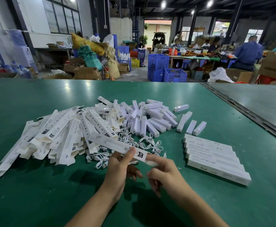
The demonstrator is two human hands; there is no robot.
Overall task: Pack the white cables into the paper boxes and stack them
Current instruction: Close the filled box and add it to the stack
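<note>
Both forearms reach in from the near edge of the green table (35,194) and meet just above its middle. The left hand (119,169) is turned palm inward and grips one long paper box (111,144), with the thumb pressed on the printed top face near the box's near end and the other fingers curled beneath. The box is held off the table and slants from the hands up and left, over the loose white cables (143,143).

The right hand (165,169) is at the box's near end, its forefinger stretched out against the flap there and the remaining fingers bent downward. It is blurred, so I cannot tell whether it pinches the flap or only touches it.

The cables lie tangled on the table just beyond the hands. To their left is a big heap of empty boxes (60,136), and behind them a pile of small white blocks (150,117). A tidy row of closed boxes (216,159) lies to the right of the hands, well apart from the heap.

Bare green surface runs along the near side under the forearms and across the far half of the table. A dark seam (242,108) marks the table's right edge, with a grey table (257,102) beyond it.
</note>
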